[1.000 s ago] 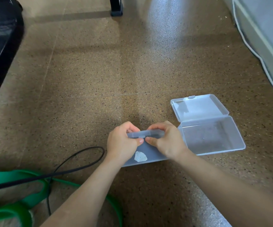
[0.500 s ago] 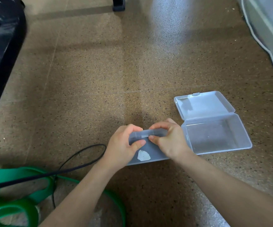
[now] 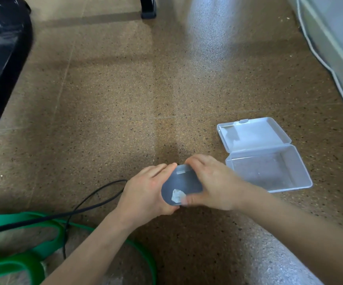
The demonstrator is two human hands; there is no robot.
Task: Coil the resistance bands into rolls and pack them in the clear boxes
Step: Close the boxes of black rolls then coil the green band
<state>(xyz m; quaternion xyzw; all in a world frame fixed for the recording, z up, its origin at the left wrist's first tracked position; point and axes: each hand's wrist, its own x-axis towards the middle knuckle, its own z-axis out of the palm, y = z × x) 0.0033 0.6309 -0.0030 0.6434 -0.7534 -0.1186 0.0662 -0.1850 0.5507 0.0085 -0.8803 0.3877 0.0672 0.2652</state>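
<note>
The fingers (image 3: 158, 169) of the left hand (image 3: 146, 194) and right hand (image 3: 216, 186) are gripping a closed clear box (image 3: 182, 185), contents unclear, while the open clear box (image 3: 269, 173) beside it is sitting empty and the green resistance band (image 3: 49, 249) is lying uncoiled on the floor (image 3: 125, 99), so packing is seemingly barely beginning.

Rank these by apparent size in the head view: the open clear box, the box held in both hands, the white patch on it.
1. open clear box
2. held box, partly covered, so its full extent is unsure
3. white patch, clearly smallest
</note>
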